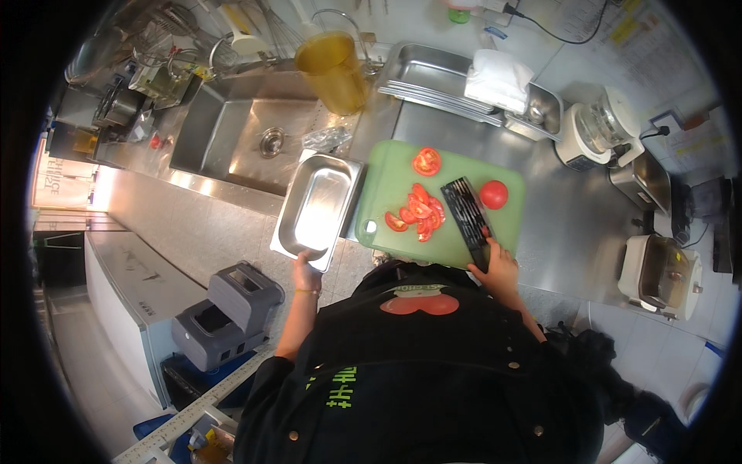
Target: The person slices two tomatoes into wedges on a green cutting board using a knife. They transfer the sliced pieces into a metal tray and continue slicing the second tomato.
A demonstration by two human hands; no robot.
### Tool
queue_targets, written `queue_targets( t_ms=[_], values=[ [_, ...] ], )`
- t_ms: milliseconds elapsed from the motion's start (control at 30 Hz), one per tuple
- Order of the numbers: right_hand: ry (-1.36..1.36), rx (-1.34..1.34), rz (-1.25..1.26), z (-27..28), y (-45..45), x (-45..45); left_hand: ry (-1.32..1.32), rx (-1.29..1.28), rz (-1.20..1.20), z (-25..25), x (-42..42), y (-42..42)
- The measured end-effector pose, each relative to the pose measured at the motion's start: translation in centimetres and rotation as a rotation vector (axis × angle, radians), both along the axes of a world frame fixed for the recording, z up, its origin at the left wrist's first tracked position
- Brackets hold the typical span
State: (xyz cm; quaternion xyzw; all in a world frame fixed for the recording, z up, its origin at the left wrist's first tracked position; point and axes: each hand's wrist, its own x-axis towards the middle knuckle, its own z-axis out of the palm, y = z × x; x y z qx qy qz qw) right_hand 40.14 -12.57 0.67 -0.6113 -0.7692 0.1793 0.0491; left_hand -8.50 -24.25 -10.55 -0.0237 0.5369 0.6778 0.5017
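Note:
My left hand (307, 274) grips the near rim of a rectangular steel pan (316, 200), which is tilted beside the left edge of a green cutting board (394, 165). Nothing shows inside the pan. With my right hand (498, 268) I hold the dark handle of a broad-bladed knife (465, 209), its patterned black blade over the board. Left of the blade lies a pile of tomato wedges (422, 210). A cut tomato half (426, 161) rests face up near the far edge. One whole tomato (494, 194) sits right of the knife.
A steel sink (249, 133) lies to the left, with a yellow-brown plastic pitcher (336, 75) at its far corner. Behind the board stand stacked steel pans (435, 69), a pack of paper towels (499, 78) and a white electric kettle (603, 127). A grey step stool (229, 313) is at lower left.

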Motion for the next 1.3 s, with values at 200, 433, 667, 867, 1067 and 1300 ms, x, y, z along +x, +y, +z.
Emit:
queue_targets(
  t_ms=[200,433,667,867,1067,1300],
  values=[
    [0.135,0.151,0.032,-1.0,-0.8,0.9,0.132,-0.246,-0.352,4.8,1.5,0.5],
    [0.647,-0.228,-0.327,2.8,-2.0,1.7,1.243,-0.028,-0.147,11.5,4.5,1.6],
    [1.115,-0.48,-0.38,-4.3,-2.7,0.8,1.325,0.335,-0.909,9.5,17.9,11.3],
    [0.978,-0.488,-0.371,-3.8,-2.3,-4.8,1.547,0.039,-0.88,7.4,20.8,14.2],
    [0.918,-0.502,-0.356,-3.5,-2.1,-7.7,1.403,0.195,-0.721,6.4,22.7,16.9],
    [0.969,-0.597,-0.365,-3.4,-3.0,-9.0,1.202,0.339,-0.52,6.0,23.5,17.4]
  ],
)
